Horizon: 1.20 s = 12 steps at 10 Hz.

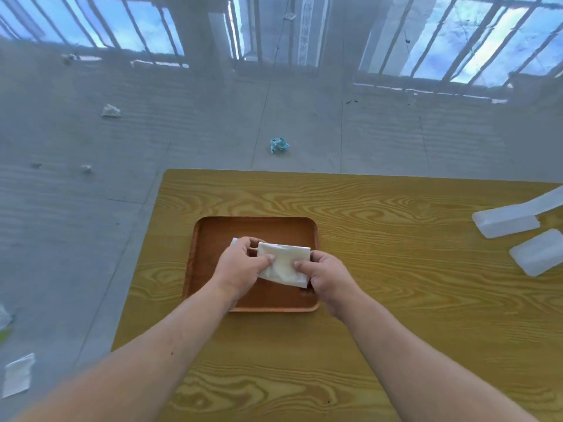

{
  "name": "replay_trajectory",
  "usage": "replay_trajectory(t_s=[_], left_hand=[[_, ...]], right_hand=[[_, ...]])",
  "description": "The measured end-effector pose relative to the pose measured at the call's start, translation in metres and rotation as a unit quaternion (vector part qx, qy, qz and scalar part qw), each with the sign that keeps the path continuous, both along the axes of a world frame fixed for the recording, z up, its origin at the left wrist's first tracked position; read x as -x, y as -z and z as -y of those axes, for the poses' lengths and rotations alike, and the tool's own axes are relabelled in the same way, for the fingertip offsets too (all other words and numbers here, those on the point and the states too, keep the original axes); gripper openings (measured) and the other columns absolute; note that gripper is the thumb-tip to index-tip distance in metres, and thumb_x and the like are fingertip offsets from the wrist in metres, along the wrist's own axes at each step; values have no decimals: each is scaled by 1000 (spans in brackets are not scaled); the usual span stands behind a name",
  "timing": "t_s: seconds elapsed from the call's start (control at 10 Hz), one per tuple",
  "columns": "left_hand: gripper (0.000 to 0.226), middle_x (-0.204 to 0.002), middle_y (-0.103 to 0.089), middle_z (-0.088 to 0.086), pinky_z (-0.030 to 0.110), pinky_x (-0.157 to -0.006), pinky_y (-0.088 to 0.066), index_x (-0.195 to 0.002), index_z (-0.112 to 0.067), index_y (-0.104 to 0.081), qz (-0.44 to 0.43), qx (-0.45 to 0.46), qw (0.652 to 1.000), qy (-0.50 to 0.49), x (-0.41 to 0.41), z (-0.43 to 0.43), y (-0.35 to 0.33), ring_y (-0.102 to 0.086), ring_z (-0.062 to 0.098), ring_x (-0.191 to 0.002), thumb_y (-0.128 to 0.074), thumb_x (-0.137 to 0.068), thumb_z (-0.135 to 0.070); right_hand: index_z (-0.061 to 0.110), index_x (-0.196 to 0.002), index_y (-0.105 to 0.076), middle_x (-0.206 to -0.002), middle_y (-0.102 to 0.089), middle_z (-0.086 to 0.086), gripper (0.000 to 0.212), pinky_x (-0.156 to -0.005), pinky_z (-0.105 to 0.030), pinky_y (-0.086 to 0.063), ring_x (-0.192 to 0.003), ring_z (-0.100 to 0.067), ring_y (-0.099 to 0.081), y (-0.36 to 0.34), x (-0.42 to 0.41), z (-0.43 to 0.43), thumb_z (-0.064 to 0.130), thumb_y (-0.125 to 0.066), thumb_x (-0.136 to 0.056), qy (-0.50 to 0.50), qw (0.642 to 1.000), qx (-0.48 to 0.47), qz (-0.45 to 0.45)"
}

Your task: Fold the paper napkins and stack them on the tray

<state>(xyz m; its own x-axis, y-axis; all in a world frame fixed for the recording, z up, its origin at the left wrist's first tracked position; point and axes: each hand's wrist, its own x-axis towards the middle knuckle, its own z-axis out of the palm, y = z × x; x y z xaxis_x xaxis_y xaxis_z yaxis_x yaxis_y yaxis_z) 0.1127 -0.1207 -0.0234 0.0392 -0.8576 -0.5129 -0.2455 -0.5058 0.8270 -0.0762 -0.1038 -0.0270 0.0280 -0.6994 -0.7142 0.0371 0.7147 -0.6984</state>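
A brown wooden tray [213, 233] with rounded corners lies on the yellow wood-grain table. Over its middle I hold a folded white paper napkin [286, 260], a small rectangle tilted slightly. My left hand [240, 266] pinches the napkin's left edge, thumb on top. My right hand [326, 275] grips its right edge, thumb pressed on the top face. A bit of white paper [235, 240] shows behind my left hand's fingers; I cannot tell whether it belongs to the same napkin.
Two white napkin packs [505, 222] [537, 256] lie at the table's right side. The table [396, 300] ends just left of the tray. Crumpled scraps [278, 144] [111, 111] and a flat white sheet [18, 376] lie on the grey floor.
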Motion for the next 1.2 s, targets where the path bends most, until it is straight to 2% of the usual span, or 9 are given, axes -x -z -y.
replay_trajectory(t_s=[0.1,0.2,0.3,0.4,0.5,0.6,0.7,1.0,1.2], left_hand=[[19,-83,-73,-3,22,-57,-53,-94,-29,-64,100,54,993,20,-33,8,6,-68,9,-70,-78,-83,-23],[37,-102,-62,-9,31,-74,-52,-114,-28,-54,233,89,968,40,-48,11,13,-61,12,-88,-74,-84,-36],[53,-126,-51,-2,37,-91,-46,-129,-22,-46,351,179,913,108,-54,1,22,-49,22,-112,-68,-84,-38],[56,-146,-49,7,45,-109,-42,-136,-19,-48,412,269,834,249,-54,-14,32,-47,29,-132,-62,-88,-45],[72,-164,-29,7,45,-124,-18,-156,-19,-31,433,269,785,353,-53,-24,48,-23,23,-152,-44,-94,-54],[76,-169,-2,1,40,-125,0,-159,-23,-4,439,205,767,420,-56,-24,62,5,16,-154,-25,-95,-59],[73,-168,12,-3,39,-125,4,-155,-27,10,439,175,759,447,-60,-22,67,15,12,-152,-23,-97,-59],[67,-169,-12,-2,42,-125,-3,-159,-27,-20,443,186,788,385,-47,-6,25,-6,16,-154,-29,-100,-58],[70,-168,-19,-2,48,-125,-10,-157,-29,-27,451,266,795,308,-31,23,-60,-11,17,-154,-30,-97,-65]], right_hand=[[23,-96,-72,-90,-77,-2,9,-59,-34,-58,-74,-16,-71,0,-33,16,17,-67,-92,-80,987,62,-121],[23,-111,-64,-97,-69,6,24,-78,-40,-58,-86,-14,-66,4,-52,20,27,-63,-88,-129,939,133,-289],[20,-128,-56,-115,-60,1,42,-95,-37,-46,-107,-22,-52,11,-57,5,25,-61,-87,-159,846,265,-434],[15,-142,-49,-139,-56,-7,55,-113,-43,-39,-131,-28,-46,21,-58,-10,25,-62,-90,-266,769,372,-446],[15,-161,-21,-169,-23,-8,69,-128,-41,-6,-157,-27,-9,36,-62,-16,35,-47,-99,-385,731,367,-427],[19,-162,0,-171,7,-4,71,-124,-37,12,-156,-18,17,52,-62,-17,44,-31,-104,-459,718,292,-433],[19,-162,6,-170,16,-3,72,-124,-39,13,-155,-19,20,60,-59,-19,47,-28,-105,-494,695,266,-450],[21,-163,-11,-172,-8,-2,62,-125,-42,4,-158,-23,6,21,-60,-7,43,-22,-107,-414,741,291,-441],[29,-163,-14,-172,-10,-2,62,-127,-45,4,-158,-25,6,-60,-37,24,54,-23,-106,-346,733,349,-470]])
